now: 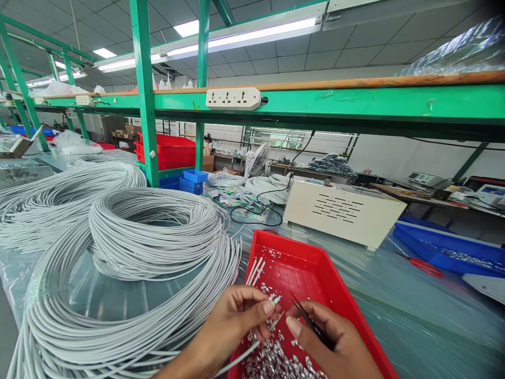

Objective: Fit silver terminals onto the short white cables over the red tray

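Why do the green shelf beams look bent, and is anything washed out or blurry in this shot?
Head view: the wide lens bows the green shelf frame near the edges; the ceiling light strips blow out white; the plastic table cover shows soft glare; the hands, left hand and right hand, look sharp.

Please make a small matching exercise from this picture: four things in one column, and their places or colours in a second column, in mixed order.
Things:
1. tweezers
2. grey cable coil
3. red tray
4. power strip

Places:
a. on the green shelf beam
b. in the right hand
c. left of the tray, on the table
d. under both hands, holding small metal parts

Pairs: 1-b, 2-c, 3-d, 4-a
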Tool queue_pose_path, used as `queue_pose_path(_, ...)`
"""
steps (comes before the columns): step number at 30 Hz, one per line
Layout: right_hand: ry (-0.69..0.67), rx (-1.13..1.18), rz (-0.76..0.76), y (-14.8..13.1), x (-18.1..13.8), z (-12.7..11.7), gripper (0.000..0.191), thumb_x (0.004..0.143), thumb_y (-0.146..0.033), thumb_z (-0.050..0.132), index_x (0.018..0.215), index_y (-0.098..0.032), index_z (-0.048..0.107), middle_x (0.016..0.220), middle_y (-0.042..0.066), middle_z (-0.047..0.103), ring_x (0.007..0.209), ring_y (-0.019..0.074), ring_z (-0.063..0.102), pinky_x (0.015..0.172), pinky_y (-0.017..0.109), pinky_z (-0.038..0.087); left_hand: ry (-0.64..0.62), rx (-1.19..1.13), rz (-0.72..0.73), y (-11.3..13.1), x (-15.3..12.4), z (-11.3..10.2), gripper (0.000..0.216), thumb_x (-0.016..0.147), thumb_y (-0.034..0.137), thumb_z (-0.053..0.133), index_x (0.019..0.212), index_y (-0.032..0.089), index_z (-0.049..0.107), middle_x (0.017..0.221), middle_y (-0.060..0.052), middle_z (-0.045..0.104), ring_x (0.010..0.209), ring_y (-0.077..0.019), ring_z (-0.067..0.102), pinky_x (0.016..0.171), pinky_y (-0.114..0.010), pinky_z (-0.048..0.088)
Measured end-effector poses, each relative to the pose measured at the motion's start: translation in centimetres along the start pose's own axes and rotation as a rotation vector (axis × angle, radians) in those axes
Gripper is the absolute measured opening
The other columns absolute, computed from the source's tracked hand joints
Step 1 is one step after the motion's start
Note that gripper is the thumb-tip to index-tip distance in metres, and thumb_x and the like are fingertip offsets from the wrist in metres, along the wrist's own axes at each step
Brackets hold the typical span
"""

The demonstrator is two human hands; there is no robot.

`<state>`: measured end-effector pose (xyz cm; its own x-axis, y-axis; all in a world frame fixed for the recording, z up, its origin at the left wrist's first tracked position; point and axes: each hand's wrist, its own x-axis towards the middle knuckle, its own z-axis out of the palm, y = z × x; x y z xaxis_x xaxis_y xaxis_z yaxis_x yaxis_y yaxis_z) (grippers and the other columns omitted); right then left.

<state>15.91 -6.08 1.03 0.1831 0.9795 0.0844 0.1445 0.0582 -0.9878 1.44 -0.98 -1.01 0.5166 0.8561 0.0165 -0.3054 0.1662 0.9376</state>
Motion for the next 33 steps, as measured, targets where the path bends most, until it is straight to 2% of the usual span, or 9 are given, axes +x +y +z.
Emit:
queue_pose_path(3,0.006,0.056,0.022,0.1,-0.1,-0.2,0.027,0.062,-0.047,0.070,0.075,-0.023,0.067,0.068,-0.004,0.067,0.072,0.0167,0.061,0.066,0.021,0.042,0.102,0.033,0.058,-0.3,0.0,0.3,0.031,0.059,0.039,0.076,0.068,0.011,0.065,0.059,0.000,0.059,0.055,-0.0082,0.048,0.057,-0.022,0.037)
queue_pose_path(5,-0.010,0.088,0.043,0.3,-0.1,-0.2,0.029,0.063,-0.049,0.070,0.078,-0.024,0.068,0.071,-0.004,0.068,0.079,0.0176,0.061,0.068,0.021,0.042,0.180,0.176,0.163,-0.4,0.0,0.3,0.026,0.063,0.036,0.073,0.071,0.012,0.065,0.066,-0.002,0.059,0.062,-0.0108,0.048,0.062,-0.024,0.037)
queue_pose_path(8,-0.069,0.087,0.059,0.6,0.0,-0.4,0.029,0.065,-0.049,0.069,0.077,-0.023,0.068,0.070,-0.004,0.065,0.075,0.0163,0.058,0.065,0.021,0.041,0.248,0.416,0.255,-0.2,-0.1,0.3,0.017,0.070,0.028,0.065,0.075,0.012,0.064,0.068,-0.002,0.056,0.065,-0.0129,0.046,0.065,-0.026,0.037)
queue_pose_path(12,-0.201,0.033,0.039,1.3,0.3,-0.8,0.031,0.070,-0.049,0.065,0.071,-0.018,0.066,0.065,-0.003,0.057,0.065,0.0141,0.048,0.061,0.024,0.038,0.200,0.382,0.217,0.3,-0.1,0.5,0.016,0.075,0.029,0.059,0.076,0.014,0.055,0.071,0.000,0.053,0.068,-0.0126,0.045,0.066,-0.025,0.036)
queue_pose_path(19,-0.193,-0.005,0.028,1.5,0.4,-0.9,0.031,0.070,-0.048,0.065,0.065,-0.017,0.063,0.062,-0.002,0.054,0.061,0.0136,0.045,0.057,0.023,0.035,0.089,0.213,0.169,0.1,-0.2,0.7,0.025,0.081,0.038,0.054,0.076,0.017,0.043,0.068,0.001,0.051,0.066,-0.0111,0.045,0.065,-0.026,0.035)
queue_pose_path(22,-0.195,-0.002,0.026,1.2,0.3,-0.9,0.031,0.071,-0.048,0.064,0.067,-0.017,0.064,0.064,-0.001,0.057,0.063,0.0144,0.048,0.058,0.024,0.037,0.043,0.110,0.159,0.0,-0.3,0.7,0.028,0.079,0.040,0.058,0.077,0.017,0.041,0.065,0.003,0.050,0.062,-0.0097,0.045,0.061,-0.024,0.034)
queue_pose_path(25,-0.200,-0.043,0.015,1.1,0.3,-0.9,0.034,0.072,-0.050,0.062,0.067,-0.016,0.063,0.063,-0.002,0.055,0.062,0.0136,0.045,0.057,0.024,0.036,0.026,0.060,0.130,0.2,-0.2,0.6,0.030,0.076,0.040,0.062,0.076,0.017,0.042,0.065,0.003,0.049,0.061,-0.0090,0.046,0.060,-0.023,0.035)
queue_pose_path(29,-0.230,-0.079,0.015,1.3,0.4,-1.1,0.037,0.072,-0.052,0.060,0.069,-0.015,0.061,0.063,-0.001,0.053,0.064,0.0152,0.046,0.058,0.025,0.035,0.072,0.113,0.118,0.3,-0.2,0.5,0.030,0.071,0.038,0.067,0.081,0.013,0.053,0.067,0.002,0.051,0.061,-0.0081,0.043,0.059,-0.022,0.033)
queue_pose_path(33,-0.246,-0.110,0.018,1.7,0.5,-1.2,0.041,0.072,-0.055,0.058,0.067,-0.014,0.059,0.065,0.001,0.055,0.066,0.0172,0.046,0.060,0.026,0.035,0.096,0.162,0.089,0.3,-0.3,0.5,0.035,0.068,0.043,0.068,0.073,0.009,0.060,0.063,0.001,0.051,0.059,-0.0086,0.040,0.057,-0.023,0.031)
